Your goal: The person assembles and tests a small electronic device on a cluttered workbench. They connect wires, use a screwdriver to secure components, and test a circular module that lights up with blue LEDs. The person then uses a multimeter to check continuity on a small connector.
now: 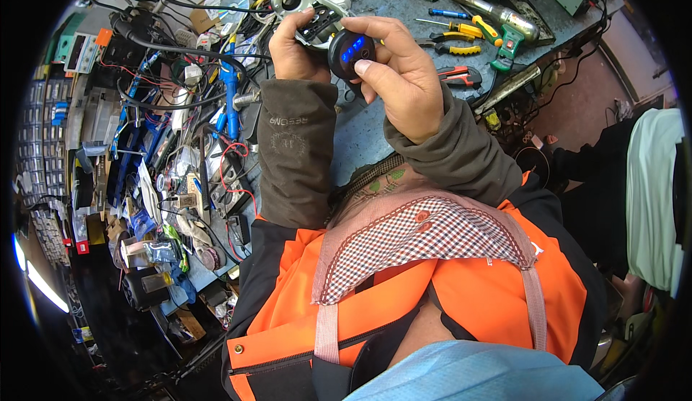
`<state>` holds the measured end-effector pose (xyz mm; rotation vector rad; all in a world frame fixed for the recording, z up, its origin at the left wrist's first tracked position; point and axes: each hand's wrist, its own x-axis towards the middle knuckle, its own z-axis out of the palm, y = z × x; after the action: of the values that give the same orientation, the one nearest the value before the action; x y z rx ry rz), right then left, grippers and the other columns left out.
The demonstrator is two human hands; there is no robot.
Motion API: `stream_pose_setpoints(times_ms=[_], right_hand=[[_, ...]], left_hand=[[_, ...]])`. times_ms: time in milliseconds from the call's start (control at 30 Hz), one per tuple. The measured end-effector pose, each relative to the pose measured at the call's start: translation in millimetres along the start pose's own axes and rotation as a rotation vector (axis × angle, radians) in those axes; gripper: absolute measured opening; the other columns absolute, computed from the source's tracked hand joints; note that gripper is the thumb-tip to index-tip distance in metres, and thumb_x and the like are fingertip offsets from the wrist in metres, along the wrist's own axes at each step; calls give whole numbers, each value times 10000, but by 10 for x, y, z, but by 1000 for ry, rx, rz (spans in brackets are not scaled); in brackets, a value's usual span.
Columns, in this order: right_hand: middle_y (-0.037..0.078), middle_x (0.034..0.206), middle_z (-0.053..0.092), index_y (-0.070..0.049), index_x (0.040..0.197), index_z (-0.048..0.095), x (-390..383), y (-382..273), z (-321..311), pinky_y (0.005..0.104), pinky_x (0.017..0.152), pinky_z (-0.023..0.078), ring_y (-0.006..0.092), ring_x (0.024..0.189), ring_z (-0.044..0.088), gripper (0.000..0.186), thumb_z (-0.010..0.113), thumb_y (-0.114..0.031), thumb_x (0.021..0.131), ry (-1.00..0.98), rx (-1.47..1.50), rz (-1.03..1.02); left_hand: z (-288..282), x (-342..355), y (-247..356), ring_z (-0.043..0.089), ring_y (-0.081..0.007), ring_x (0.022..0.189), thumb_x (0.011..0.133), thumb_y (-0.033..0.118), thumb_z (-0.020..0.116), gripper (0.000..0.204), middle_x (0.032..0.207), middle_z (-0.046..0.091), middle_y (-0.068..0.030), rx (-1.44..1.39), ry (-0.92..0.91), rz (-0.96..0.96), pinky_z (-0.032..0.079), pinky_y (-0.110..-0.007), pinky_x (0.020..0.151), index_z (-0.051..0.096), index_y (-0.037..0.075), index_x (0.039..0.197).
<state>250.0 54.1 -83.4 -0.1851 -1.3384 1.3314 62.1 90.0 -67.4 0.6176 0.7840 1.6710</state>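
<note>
My left hand (297,54) grips a pale, open housing (322,13) with dark parts inside, above the blue workbench (364,123). A round black display module (344,56) with lit blue digits sits between the thumb and fingers of my right hand (405,87). The thumb presses on the module's lower face, and the fingers curl behind it. The module is right up against the housing's near side; whether a wire joins the two is hidden. Both forearms wear dark sleeves.
To the right lie yellow-and-black pliers (458,49), a yellow-handled screwdriver (461,29), a red-and-grey utility knife (461,77) and a green-handled tool (509,46). Cables, red leads and a blue tool (229,91) crowd the left. Small drawers (40,134) stand at far left.
</note>
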Motion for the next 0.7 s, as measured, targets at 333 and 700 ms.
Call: stream_pose_setpoints(times_ms=[333,700], right_hand=[[81,1240,601,-5,1436,570,5,17,4,204,638,479,67,725,564,483,534,58,958,5,-11,-15],[55,1213,522,-10,1373,610,0,-27,-15,205,643,471,53,750,561,464,552,98,925,-3,68,61]], left_hand=[[12,-10,9,717,-274,886,908,266,676,289,991,734,-118,-1,3,-5,609,-417,833,681,20,1061],[34,-30,10,717,-264,888,916,263,667,279,998,741,-112,-2,-3,1,605,-410,834,685,29,1067]])
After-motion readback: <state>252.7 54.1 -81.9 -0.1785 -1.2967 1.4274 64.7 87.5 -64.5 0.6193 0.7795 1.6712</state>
